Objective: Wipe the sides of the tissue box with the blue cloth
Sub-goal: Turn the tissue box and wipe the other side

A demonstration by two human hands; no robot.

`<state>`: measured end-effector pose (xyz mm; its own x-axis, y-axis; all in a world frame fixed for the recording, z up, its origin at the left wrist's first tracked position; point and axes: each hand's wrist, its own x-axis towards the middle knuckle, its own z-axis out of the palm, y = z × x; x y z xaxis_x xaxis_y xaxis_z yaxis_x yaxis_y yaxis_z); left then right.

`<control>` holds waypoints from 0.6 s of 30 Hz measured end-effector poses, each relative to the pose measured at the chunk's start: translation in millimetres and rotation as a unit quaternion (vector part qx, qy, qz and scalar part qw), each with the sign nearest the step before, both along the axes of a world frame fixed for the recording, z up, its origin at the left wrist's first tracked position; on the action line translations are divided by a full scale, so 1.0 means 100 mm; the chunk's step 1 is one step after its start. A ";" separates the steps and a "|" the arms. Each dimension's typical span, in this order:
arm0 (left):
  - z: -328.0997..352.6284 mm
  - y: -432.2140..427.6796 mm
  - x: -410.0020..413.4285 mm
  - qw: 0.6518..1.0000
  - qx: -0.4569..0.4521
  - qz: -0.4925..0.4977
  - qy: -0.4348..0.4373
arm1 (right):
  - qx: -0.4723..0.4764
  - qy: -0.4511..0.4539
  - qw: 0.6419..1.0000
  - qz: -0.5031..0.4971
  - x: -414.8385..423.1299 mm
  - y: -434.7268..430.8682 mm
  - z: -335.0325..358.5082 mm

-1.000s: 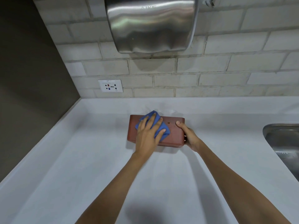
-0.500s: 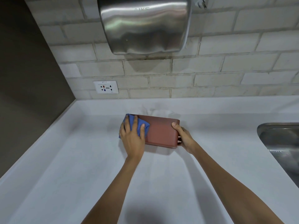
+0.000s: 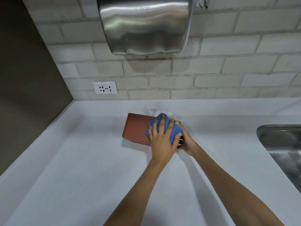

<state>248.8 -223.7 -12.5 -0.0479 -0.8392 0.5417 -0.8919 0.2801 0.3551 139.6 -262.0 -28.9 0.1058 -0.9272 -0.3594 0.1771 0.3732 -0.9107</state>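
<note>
A reddish-brown tissue box (image 3: 137, 128) lies on the white counter (image 3: 84, 168) near the back wall, its long side facing me. My left hand (image 3: 162, 142) presses the blue cloth (image 3: 175, 130) flat against the right part of that side. Behind it, my right hand (image 3: 187, 141) grips the box's right end; it is partly hidden by the left hand and the cloth. A white tissue (image 3: 170, 113) sticks out behind the box's top edge.
A steel hand dryer (image 3: 144, 25) hangs on the brick wall above the box. A wall socket (image 3: 104, 88) sits at the back left. A steel sink (image 3: 283, 147) lies at the right. A dark wall borders the counter on the left.
My left hand has slid the cloth from the box's left end across to its right end. The right hand keeps its hold on the right end.
</note>
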 end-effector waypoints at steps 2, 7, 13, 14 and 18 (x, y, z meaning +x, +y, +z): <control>-0.01 0.01 0.02 1.000 0.013 0.019 0.020 | -0.005 -0.036 0.999 -0.035 0.05 0.01 -0.03; -0.01 0.06 -0.01 0.977 0.085 0.100 0.169 | -0.090 -0.038 0.987 -0.130 0.28 0.05 -0.02; 0.11 0.05 0.08 0.899 0.128 0.159 0.387 | -0.162 0.025 0.962 -0.220 0.53 0.20 -0.02; 0.11 0.06 0.12 0.888 0.139 0.159 0.409 | -0.179 0.050 0.957 -0.224 0.57 0.22 -0.02; 0.09 0.03 0.28 0.842 0.173 0.168 0.482 | -0.235 0.120 0.937 -0.231 0.72 0.34 -0.04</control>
<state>276.5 -221.0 -3.5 0.5463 -0.8329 -0.0880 -0.1499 -0.2006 0.9681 211.2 -228.1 -33.1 -0.3763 -0.9163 0.1369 -0.0093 -0.1441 -0.9895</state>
